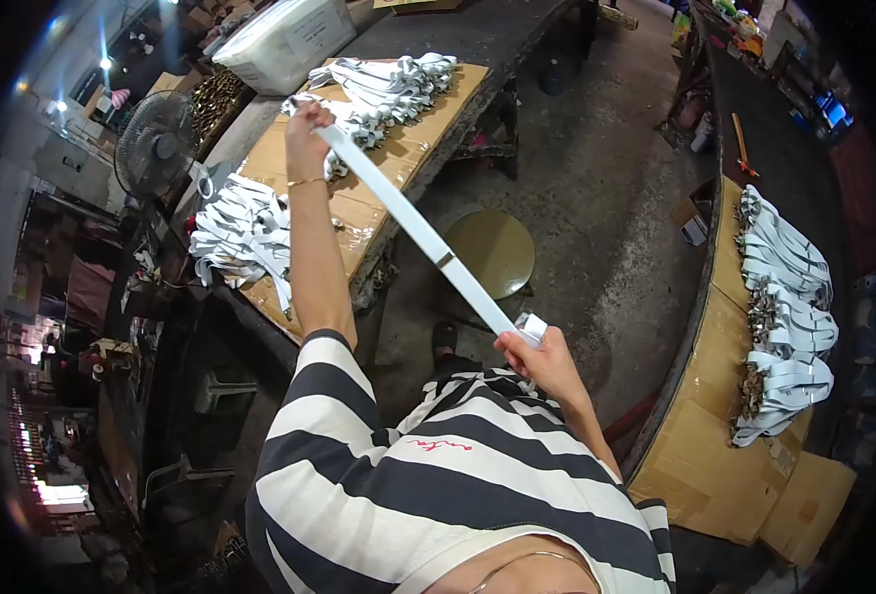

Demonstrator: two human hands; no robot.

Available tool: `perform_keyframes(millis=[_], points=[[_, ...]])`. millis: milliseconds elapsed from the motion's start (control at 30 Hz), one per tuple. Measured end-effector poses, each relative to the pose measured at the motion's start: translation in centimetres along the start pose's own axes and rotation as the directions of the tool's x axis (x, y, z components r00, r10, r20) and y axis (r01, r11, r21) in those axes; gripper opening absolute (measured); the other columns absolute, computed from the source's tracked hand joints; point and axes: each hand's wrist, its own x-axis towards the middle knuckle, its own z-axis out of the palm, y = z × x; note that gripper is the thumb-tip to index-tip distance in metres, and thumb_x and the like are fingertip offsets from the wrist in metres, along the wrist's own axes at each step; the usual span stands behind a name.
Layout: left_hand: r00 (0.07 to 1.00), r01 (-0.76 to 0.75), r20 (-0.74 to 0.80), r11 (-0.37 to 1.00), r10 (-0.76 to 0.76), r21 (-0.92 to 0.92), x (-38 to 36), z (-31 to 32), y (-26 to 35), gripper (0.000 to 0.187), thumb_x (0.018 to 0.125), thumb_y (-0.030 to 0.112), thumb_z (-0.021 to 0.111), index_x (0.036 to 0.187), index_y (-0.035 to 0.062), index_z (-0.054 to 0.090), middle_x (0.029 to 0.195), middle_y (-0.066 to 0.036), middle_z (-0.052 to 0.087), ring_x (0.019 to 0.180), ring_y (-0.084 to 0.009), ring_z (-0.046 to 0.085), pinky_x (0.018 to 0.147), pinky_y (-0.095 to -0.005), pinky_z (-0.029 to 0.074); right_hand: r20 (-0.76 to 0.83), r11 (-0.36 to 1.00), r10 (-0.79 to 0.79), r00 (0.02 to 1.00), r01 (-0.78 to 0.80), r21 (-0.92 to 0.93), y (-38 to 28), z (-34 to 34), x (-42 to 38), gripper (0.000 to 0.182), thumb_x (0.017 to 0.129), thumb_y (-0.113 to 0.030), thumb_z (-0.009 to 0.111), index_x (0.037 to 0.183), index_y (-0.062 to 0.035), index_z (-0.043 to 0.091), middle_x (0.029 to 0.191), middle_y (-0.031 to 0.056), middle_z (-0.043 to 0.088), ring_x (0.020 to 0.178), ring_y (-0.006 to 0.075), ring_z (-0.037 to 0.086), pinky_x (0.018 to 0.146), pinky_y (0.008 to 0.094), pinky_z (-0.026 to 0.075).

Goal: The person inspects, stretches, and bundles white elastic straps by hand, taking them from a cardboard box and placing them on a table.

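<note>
- Step in hand, it seems: one white strap (389, 195) is drawn out straight between the hands, slanting from above the left-hand table (497, 38) past its aisle-side edge, over the floor.
- The next move probably calls for a firm grip at both ends, without twisting the strap.
- Left hand (307, 134): fingers curled closed around the strap's far end, above the cardboard sheet (440, 111); arm reaching forward, nearly straight.
- Right hand (545, 361): closed on the near end, thumb uppermost; elbow bent, hand before the waist.
</note>
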Motion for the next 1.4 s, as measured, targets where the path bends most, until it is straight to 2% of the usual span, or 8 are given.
perform_keyframes(millis=[67, 200, 267, 333, 600, 1067, 1167, 1400], points=[[0.901, 0.136, 0.427, 0.983, -0.072, -0.121, 2.9, -7.1, 2.3, 0.024, 0.095, 0.019, 0.035, 0.081, 0.0027, 0.046, 0.065, -0.005, 0.047, 0.054, -0.0148, 0.044, 0.053, -0.0267, 0.038, 0.041, 0.995, -0.012, 0.999, 0.016, -0.100, -0.4, 0.4, 0.6, 0.023, 0.085, -0.020, 0.059, 0.073, -0.0013, 0.064, 0.055, -0.0018, 0.054, 0.047, 0.0036, 0.045, 0.042, 0.0203, 0.034], [0.936, -0.225, -0.088, 0.771, 0.341, 0.596, -3.9, -9.0, 6.6, 0.033, 0.088, 0.023, 0.050, 0.109, -0.0016, 0.054, 0.105, -0.014, 0.061, 0.093, -0.0254, 0.061, 0.082, -0.0356, 0.049, 0.167, 0.979, -0.083, 0.982, 0.112, -0.171, 0.0, 1.2, 2.7, 0.025, 0.083, -0.025, 0.062, 0.076, -0.0014, 0.065, 0.058, 0.0009, 0.057, 0.052, 0.0073, 0.051, 0.049, 0.0244, 0.041], [0.811, -0.464, 0.301, 0.240, 0.501, 0.852, -3.8, -14.2, 9.8, 0.029, 0.089, 0.024, 0.044, 0.103, 0.0006, 0.055, 0.088, -0.011, 0.061, 0.085, -0.0202, 0.061, 0.078, -0.0331, 0.049, 0.221, 0.979, -0.092, 0.971, 0.129, -0.160, -0.2, 1.8, 3.1, 0.028, 0.082, -0.029, 0.063, 0.078, -0.0019, 0.066, 0.060, 0.0021, 0.059, 0.054, 0.0078, 0.054, 0.050, 0.0244, 0.043], [0.891, -0.190, -0.298, 0.877, 0.343, 0.441, -7.0, -9.2, 12.1, 0.014, 0.090, 0.011, 0.043, 0.095, 0.0042, 0.054, 0.068, -0.001, 0.050, 0.058, -0.0112, 0.044, 0.056, -0.0239, 0.039, 0.341, 0.986, -0.088, 0.936, 0.131, -0.106, -1.1, 2.5, 3.0, 0.025, 0.084, -0.027, 0.062, 0.081, -0.0026, 0.065, 0.062, 0.0003, 0.058, 0.052, 0.0060, 0.050, 0.048, 0.0219, 0.040], [0.946, -0.323, 0.144, 0.862, 0.290, 0.391, -15.0, -8.1, 15.2, 0.027, 0.088, 0.031, 0.057, 0.083, 0.0076, 0.044, 0.074, 0.001, 0.040, 0.068, -0.0111, 0.041, 0.067, -0.0256, 0.038, 0.628, 0.933, -0.058, 0.776, -0.182, 0.312, -1.5, 0.4, 3.4, 0.024, 0.088, -0.021, 0.059, 0.078, 0.0014, 0.059, 0.057, -0.0028, 0.049, 0.044, 0.0028, 0.039, 0.039, 0.0182, 0.029], [0.946, -0.319, 0.138, 0.915, 0.293, 0.248, 0.0, -19.3, 19.3, 0.019, 0.090, 0.018, 0.052, 0.077, 0.0092, 0.041, 0.073, 0.000, 0.038, 0.070, -0.0090, 0.041, 0.070, -0.0228, 0.039, 0.431, 0.952, -0.242, 0.869, 0.299, -0.068, -6.0, -2.1, -5.9, 0.032, 0.088, -0.028, 0.054, 0.068, -0.0020, 0.059, 0.052, -0.0005, 0.050, 0.044, 0.0087, 0.043, 0.042, 0.0275, 0.033], [0.829, -0.467, 0.388, 0.117, 0.403, 0.877, 3.9, -21.2, 20.0, 0.020, 0.095, 0.019, 0.036, 0.087, 0.0052, 0.049, 0.073, -0.003, 0.044, 0.068, -0.0168, 0.045, 0.070, -0.0291, 0.040, 0.391, 0.873, -0.302, 0.869, 0.417, -0.253, -8.2, -3.4, -10.5, 0.038, 0.088, -0.028, 0.052, 0.066, 0.0013, 0.058, 0.049, 0.0069, 0.049, 0.044, 0.0152, 0.044, 0.044, 0.0325, 0.036], [0.974, -0.180, 0.150, 0.983, 0.172, 0.045, 8.1, -19.8, 21.6, 0.013, 0.088, 0.013, 0.048, 0.080, 0.0037, 0.047, 0.073, -0.003, 0.043, 0.071, -0.0147, 0.045, 0.071, -0.0247, 0.041, 0.259, 0.773, -0.258, 0.931, 0.360, -0.522, -10.2, -6.1, -21.2, 0.056, 0.091, -0.037, 0.050, 0.052, 0.0035, 0.044, 0.049, 0.0161, 0.043, 0.052, 0.0246, 0.045, 0.054, 0.0388, 0.039]])
